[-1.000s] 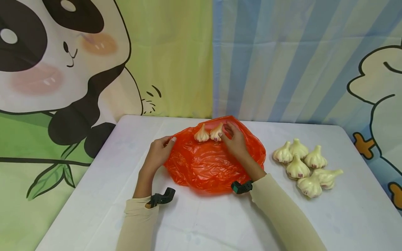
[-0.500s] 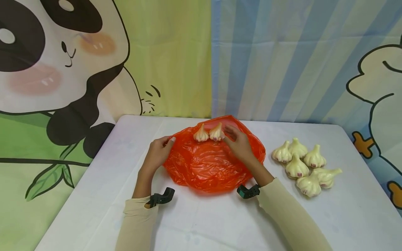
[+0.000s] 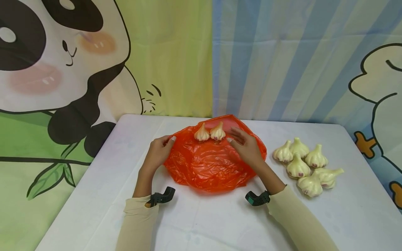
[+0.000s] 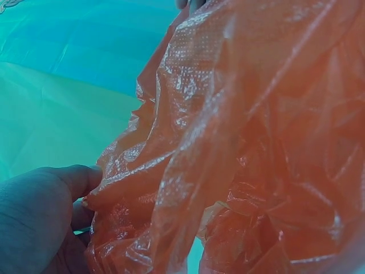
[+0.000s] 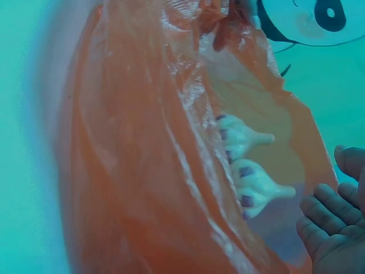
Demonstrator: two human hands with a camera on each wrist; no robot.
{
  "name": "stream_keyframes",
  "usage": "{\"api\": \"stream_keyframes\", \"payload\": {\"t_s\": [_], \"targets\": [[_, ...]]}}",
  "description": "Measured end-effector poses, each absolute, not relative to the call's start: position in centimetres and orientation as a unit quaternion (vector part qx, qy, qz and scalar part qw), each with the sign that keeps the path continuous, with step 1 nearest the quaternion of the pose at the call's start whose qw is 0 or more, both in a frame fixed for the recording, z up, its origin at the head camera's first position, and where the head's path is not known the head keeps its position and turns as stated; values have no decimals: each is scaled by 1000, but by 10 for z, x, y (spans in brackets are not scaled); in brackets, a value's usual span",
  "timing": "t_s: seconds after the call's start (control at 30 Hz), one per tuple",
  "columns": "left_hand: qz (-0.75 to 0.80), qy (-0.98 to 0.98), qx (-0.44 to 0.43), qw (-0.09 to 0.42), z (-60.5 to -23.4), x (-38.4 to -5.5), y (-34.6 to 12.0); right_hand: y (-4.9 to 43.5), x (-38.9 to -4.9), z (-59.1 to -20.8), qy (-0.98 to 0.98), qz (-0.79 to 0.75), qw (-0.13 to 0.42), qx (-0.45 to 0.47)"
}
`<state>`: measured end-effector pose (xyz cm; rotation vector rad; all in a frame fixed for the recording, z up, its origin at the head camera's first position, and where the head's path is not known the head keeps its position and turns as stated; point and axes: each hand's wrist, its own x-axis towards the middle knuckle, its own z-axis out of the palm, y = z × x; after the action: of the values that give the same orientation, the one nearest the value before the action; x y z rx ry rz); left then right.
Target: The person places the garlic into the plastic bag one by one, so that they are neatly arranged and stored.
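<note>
A red plastic bag [image 3: 207, 169] lies spread on the table, its mouth toward the back. Two garlic bulbs sit side by side at that mouth, a left bulb [image 3: 201, 134] and a right bulb [image 3: 217, 132]; both show in the right wrist view as well. My left hand [image 3: 158, 151] pinches the bag's left edge between thumb and fingers, which the left wrist view confirms. Over the bag's right part is my right hand [image 3: 246, 144], just right of the bulbs. Its fingers [image 5: 328, 214] are loosely extended and hold nothing, apart from the garlic.
Several more garlic bulbs [image 3: 297, 167] are grouped on the white table [image 3: 201, 223] to the right of the bag. Behind the table's back edge hangs a printed curtain [image 3: 176, 62] with a cartoon panda. A small dark camera sits on each wrist.
My right hand has drawn back to the right, away from the right garlic bulb, which is now fully visible. The left hand keeps its hold on the bag's edge.
</note>
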<state>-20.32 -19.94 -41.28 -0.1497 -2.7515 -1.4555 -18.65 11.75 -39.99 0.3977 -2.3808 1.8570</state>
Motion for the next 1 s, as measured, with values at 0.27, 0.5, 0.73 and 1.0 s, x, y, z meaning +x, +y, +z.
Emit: {"api": "stream_keyframes", "payload": {"t_s": [0.27,0.5,0.73,1.0], "targets": [[-468,-883,-44,1,-414,-202,-199,137,-186,-413,-771,617,69,139],[-467,-883,-42,3,-414,-204,-201,145,-182,-411,-771,611,84,159],[-468,-883,-35,4,-414,-204,-205,151,-174,-404,-774,606,88,163],[-467,-884,-37,2,-414,-205,-206,164,-162,-403,-789,585,95,164]]}}
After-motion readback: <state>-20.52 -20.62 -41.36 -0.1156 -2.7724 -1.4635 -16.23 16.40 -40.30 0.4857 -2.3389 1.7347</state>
